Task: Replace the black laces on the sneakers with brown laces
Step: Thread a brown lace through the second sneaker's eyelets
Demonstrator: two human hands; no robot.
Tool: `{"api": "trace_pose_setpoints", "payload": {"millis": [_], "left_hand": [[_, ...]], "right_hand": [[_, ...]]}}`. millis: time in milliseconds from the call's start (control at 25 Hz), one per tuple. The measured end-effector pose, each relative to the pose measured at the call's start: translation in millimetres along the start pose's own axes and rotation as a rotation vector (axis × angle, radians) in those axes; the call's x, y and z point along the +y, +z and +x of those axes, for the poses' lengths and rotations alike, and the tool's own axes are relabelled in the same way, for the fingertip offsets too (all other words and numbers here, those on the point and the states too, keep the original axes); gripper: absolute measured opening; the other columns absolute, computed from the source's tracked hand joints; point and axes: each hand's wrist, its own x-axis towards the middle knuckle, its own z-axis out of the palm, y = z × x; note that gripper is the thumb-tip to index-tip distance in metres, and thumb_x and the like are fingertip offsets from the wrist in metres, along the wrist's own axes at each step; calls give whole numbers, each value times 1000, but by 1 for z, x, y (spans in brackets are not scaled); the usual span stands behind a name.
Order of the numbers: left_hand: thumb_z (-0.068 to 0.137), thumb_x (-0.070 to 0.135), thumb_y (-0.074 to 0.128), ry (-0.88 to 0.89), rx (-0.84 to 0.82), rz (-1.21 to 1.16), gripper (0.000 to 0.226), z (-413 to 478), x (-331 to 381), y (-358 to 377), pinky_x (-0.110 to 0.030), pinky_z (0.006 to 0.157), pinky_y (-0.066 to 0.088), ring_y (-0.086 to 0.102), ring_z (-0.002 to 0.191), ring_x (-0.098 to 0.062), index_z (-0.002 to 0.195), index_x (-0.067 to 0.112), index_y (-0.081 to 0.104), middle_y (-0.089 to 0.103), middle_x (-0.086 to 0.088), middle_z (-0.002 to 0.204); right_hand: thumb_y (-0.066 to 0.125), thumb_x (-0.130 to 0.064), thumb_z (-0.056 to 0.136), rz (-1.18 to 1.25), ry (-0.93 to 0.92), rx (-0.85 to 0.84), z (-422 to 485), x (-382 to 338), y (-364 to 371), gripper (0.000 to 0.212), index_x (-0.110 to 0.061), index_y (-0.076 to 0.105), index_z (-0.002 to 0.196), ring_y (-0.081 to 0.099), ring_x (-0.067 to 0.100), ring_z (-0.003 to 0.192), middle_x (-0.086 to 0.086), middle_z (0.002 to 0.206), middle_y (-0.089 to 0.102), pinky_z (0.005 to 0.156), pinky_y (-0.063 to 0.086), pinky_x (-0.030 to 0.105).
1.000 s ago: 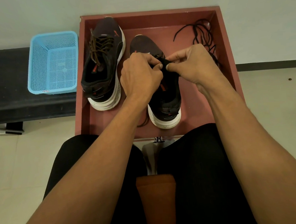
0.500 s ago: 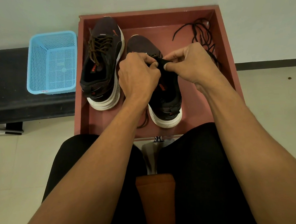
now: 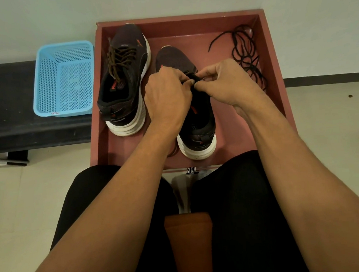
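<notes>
Two dark sneakers with white soles stand in a reddish-brown tray (image 3: 278, 99). The left sneaker (image 3: 126, 84) carries brown laces (image 3: 120, 61). Over the lacing area of the right sneaker (image 3: 197, 124), my left hand (image 3: 167, 98) and my right hand (image 3: 223, 84) meet, fingertips pinched on the shoe's dark tongue and upper. What lace sits under the fingers is hidden. A short piece of brown lace (image 3: 173, 151) shows beside this shoe's heel. Loose black laces (image 3: 245, 52) lie in the tray's far right corner.
An empty blue plastic basket (image 3: 64, 80) sits on a black bench (image 3: 7, 114) left of the tray. A white wall stands behind, pale floor on both sides. My black-clad legs and a brown seat edge (image 3: 189, 241) fill the foreground.
Both hands stay pinched at the right sneaker's tongue, with only slight finger shifts. The sneakers and loose laces have not moved.
</notes>
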Motion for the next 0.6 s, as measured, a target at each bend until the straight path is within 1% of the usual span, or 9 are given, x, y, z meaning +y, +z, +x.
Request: {"api": "trace_pose_setpoints", "payload": {"millis": [80,160,240,320,440,480,520,560,600], "left_hand": [[93,38,75,30,14,42,15,-1,0,-3,-27,71,50,73,94,-18,102,27,82,78,2,93],[92,40,77,35,17,60,16,-2,1,-3,-26,68,47,72,90,-17,100,27,80,76,3,90],[91,40,77,40,11,56,16,-1,1,-3,-27,69,49,72,87,-15,98,26,78,75,4,87],[90,38,74,53,-5,48,16,-1,2,-2,-29,75,54,72,88,-15,99,25,77,75,5,87],[93,35,70,39,-24,22,15,-2,3,-7,-28,74,52,72,93,-15,104,28,79,77,7,94],[94,34,70,35,-19,24,16,-3,3,-8,-27,73,50,72,95,-15,106,30,80,78,7,97],[95,34,70,35,-7,31,16,-4,4,-9,-26,72,47,72,98,-15,107,30,80,78,8,100],[96,33,70,37,5,37,17,-5,6,-11,-24,73,45,71,101,-14,109,30,80,78,8,103],[96,33,71,43,13,40,18,-6,7,-12,-23,74,43,71,104,-14,111,30,80,78,9,106]], "right_hand": [[79,-20,89,-14,1,14,0,0,1,13,-29,81,98,74,5,92,-8,91,77,88,62,27],[79,-21,88,-38,1,34,0,1,0,14,-27,82,100,74,5,90,-8,89,77,87,62,29],[79,-21,88,-43,5,43,1,1,-1,15,-26,82,100,74,5,88,-7,89,77,86,63,29],[78,-19,88,-43,-1,46,1,1,0,14,-27,81,99,74,5,86,-7,88,77,84,63,27],[79,-23,90,-18,-5,35,1,2,0,7,-30,78,89,75,6,84,-5,86,78,81,63,26],[78,-26,93,36,-1,21,1,2,0,5,-26,80,89,77,9,83,-2,85,79,81,63,29],[75,-28,97,117,14,8,1,3,-1,12,-20,82,91,78,12,82,2,85,80,80,65,31],[71,-27,100,209,41,-7,1,3,-2,18,-13,82,95,78,15,79,6,85,80,79,65,33],[69,-23,102,268,64,-16,1,3,-3,19,-9,80,96,78,15,76,8,84,79,77,66,33]]}}
